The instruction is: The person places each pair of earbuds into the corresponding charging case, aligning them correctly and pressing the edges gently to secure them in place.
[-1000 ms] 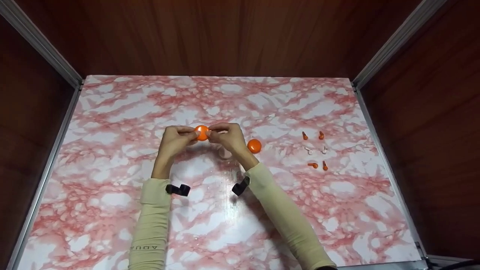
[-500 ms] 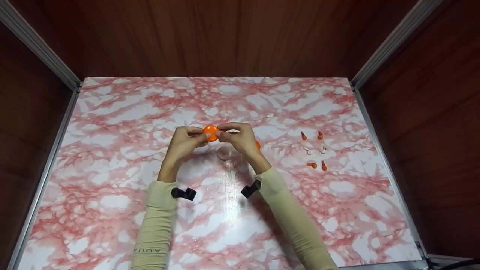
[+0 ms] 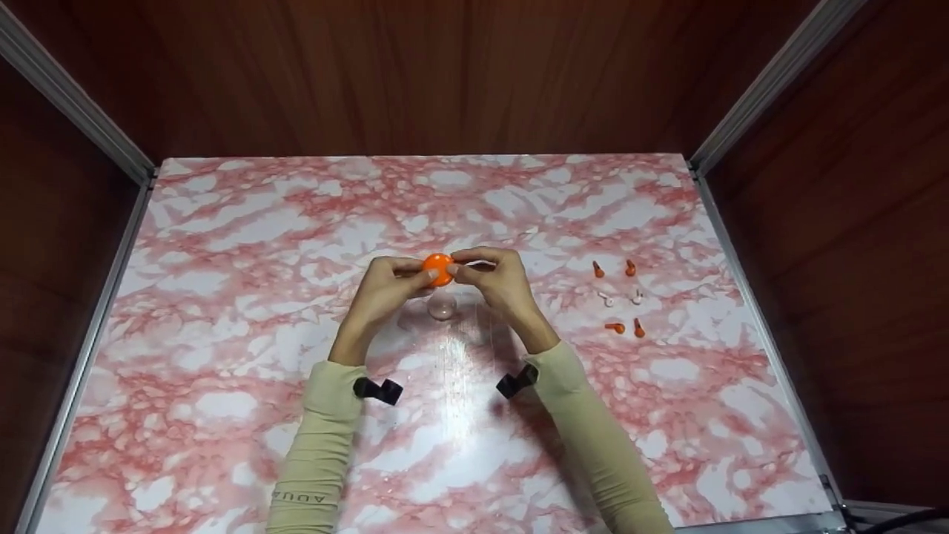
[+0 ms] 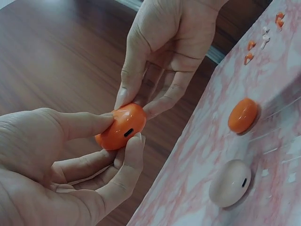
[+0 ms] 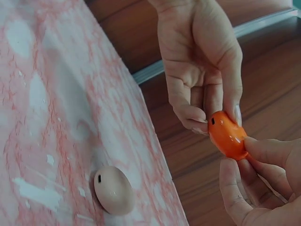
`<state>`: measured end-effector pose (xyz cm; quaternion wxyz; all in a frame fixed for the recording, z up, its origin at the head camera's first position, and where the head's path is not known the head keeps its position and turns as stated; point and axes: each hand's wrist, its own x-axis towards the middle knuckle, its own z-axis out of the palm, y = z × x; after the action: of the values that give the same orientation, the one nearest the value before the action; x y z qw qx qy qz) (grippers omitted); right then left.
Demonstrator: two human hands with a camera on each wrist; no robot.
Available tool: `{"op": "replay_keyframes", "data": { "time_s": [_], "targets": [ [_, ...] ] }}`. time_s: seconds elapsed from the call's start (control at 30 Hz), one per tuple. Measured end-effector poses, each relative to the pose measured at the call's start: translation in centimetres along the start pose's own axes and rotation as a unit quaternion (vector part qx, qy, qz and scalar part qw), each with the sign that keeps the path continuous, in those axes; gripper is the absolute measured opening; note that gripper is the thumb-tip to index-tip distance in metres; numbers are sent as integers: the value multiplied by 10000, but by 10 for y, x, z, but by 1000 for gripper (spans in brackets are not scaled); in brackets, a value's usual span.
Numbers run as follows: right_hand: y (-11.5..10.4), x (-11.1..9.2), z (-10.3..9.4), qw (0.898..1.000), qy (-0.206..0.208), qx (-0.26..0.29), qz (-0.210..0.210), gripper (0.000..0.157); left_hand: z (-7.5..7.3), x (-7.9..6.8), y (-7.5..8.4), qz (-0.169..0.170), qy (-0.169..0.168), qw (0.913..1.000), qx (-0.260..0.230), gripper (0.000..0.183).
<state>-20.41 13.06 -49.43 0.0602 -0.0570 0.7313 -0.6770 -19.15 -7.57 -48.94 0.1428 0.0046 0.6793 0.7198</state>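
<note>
Raised off the table between both hands is an orange earbud charging case [image 3: 439, 270], rounded and glossy, with a dark port slot on its edge in both wrist views. My left hand [image 3: 384, 291] pinches its left side between thumb and fingers. On the opposite side, my right hand [image 3: 503, 283] pinches it the same way. A pale pinkish earbud case [image 3: 442, 305] lies on the table just below the hands. A second orange case [image 4: 243, 116] rests beyond it in the left wrist view; my right hand hides it in the head view.
Over on the right of the marbled table [image 3: 222, 334] lie several loose earbuds, among them an orange earbud [image 3: 639, 328] and a white earbud [image 3: 606, 300]. Dark wood panels [image 3: 422, 74] wall in the table at the back and sides.
Both hands have shifted right together with the orange case between them. The second orange case has gone behind my right hand in the head view, while the pale case shows more.
</note>
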Motion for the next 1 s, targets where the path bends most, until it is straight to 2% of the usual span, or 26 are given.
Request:
{"op": "replay_keyframes", "data": {
  "time_s": [0.17, 0.47, 0.83, 1.0],
  "targets": [
    [-2, -5, -9, 9999, 97, -137, 5, 20, 10, 2, -2, 5, -98, 9999, -37, 30],
    [-3, -11, -22, 9996, 198, -132, -128, 26, 22, 3, -6, 215, -52, 9987, 470, 29],
    [-2, -10, -28, 9999, 154, -30, -73, 34, 28, 3, -6, 109, -241, 9995, 164, 35],
    [-3, -11, -32, 9999, -14, -145, -57, 30, 30, 4, -5, 195, -259, 9994, 133, 35]
  ]
}}
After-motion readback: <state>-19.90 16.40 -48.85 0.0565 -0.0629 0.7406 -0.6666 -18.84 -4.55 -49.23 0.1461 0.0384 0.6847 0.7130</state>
